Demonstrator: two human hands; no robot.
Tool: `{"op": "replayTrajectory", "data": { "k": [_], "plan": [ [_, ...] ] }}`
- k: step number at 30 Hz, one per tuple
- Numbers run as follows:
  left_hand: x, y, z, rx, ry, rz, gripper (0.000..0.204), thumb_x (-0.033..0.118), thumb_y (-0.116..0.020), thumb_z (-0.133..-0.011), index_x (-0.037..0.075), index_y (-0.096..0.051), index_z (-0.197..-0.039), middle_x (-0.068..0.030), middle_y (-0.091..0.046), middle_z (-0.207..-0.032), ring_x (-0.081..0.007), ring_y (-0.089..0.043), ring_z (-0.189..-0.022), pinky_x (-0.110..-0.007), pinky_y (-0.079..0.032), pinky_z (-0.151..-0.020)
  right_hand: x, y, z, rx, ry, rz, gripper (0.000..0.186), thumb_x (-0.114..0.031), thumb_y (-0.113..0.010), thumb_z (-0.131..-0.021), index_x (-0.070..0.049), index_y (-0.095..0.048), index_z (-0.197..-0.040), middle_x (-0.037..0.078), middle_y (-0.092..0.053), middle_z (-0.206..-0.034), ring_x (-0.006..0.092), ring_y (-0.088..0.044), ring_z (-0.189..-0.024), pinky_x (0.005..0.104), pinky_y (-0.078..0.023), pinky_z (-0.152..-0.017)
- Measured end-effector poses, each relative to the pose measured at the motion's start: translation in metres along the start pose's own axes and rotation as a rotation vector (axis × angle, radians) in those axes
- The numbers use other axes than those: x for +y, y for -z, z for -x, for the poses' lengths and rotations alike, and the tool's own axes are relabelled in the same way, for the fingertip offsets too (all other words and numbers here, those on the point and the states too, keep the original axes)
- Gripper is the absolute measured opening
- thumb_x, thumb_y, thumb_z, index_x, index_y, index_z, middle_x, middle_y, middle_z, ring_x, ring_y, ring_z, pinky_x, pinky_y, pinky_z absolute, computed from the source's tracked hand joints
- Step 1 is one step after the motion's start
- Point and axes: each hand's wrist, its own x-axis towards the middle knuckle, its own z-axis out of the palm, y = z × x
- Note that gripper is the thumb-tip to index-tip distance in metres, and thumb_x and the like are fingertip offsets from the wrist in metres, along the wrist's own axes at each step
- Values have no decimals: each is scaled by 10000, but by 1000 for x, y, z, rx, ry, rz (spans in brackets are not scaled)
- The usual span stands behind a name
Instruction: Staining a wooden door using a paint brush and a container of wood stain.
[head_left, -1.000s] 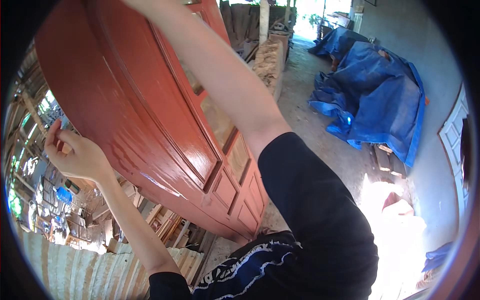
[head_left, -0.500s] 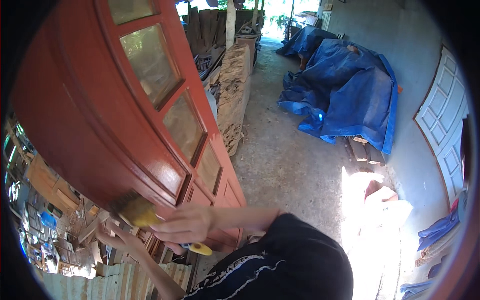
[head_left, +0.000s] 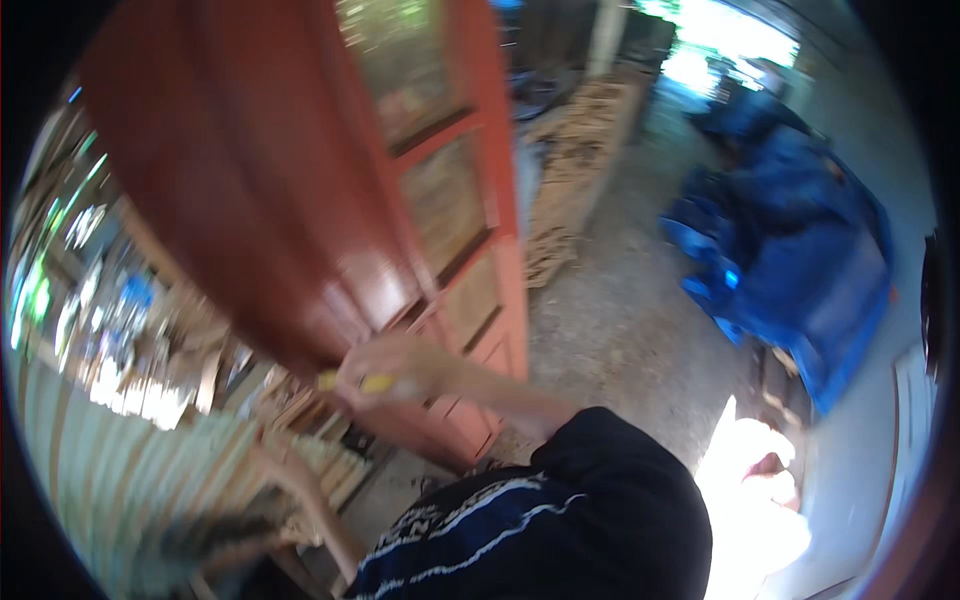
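While white lettering marks your shirt (head_left: 630, 490), your right hand (head_left: 390, 362) clasps the brush (head_left: 378, 383) in front of the red door (head_left: 250, 150); its bristles, clear half a second ago, are now indistinct. Your blurred left hand (head_left: 275, 452): cannot tell.

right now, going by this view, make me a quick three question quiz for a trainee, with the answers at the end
1. What colour is the handle in the right hand?
A) green
B) yellow
C) white

2. True or false: in this view, the blue tarp lies to the left of the red door.

3. Short answer: which hand is nearer the wavy sheet at the lower left?

Key:
1. B
2. False; it lies to the right of the door.
3. The left hand, though it is blurred.
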Motion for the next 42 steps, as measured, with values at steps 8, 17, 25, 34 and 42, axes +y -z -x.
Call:
{"op": "replayTrajectory", "data": {
  "k": [8,17,25,34,42],
  "plan": [
    [91,3,40,-171,-174,2,244,99,-587,-851,59,-553,-1089,-138,-559,-1031,-313,-486,-1024,-438,-324,-936,-35,38,-85,453,539,155,243,-52,-764,-704,-50,-703,-939,97,-671,-949,213,-657,-760,283,-544,-653],
    [48,29,120,-253,83,-167,292,130,-609,-834,60,-564,-1115,-171,-546,-1066,-375,-449,-1042,-472,-332,-934,-18,-21,-8,425,440,231,113,-18,-709,-712,-1,-671,-817,87,-663,-864,188,-647,-646,257,-523,-547],
    [49,21,87,-320,-10,-138,304,107,-619,-824,33,-556,-1112,-162,-550,-1049,-363,-463,-1026,-464,-351,-918,-2,16,-45,359,-100,28,231,-78,-633,-879,-31,-620,-653,51,-583,-575,123,-589,-503,248,-397,-415],
    [55,3,36,-304,-172,132,292,79,-614,-820,11,-550,-1097,-165,-560,-1014,-352,-497,-1009,-446,-370,-906,-73,36,-227,695,287,-542,387,-281,-574,-950,24,-615,-715,83,-597,-567,140,-567,-387,224,-435,-335],
    [-27,10,52,-334,-134,135,252,97,-622,-801,22,-577,-1037,-166,-586,-978,-352,-532,-956,-451,-398,-865,-65,7,-113,563,169,-55,283,-103,-491,-963,73,-648,-807,119,-644,-693,132,-597,-445,208,-455,-384]
  ]
}}
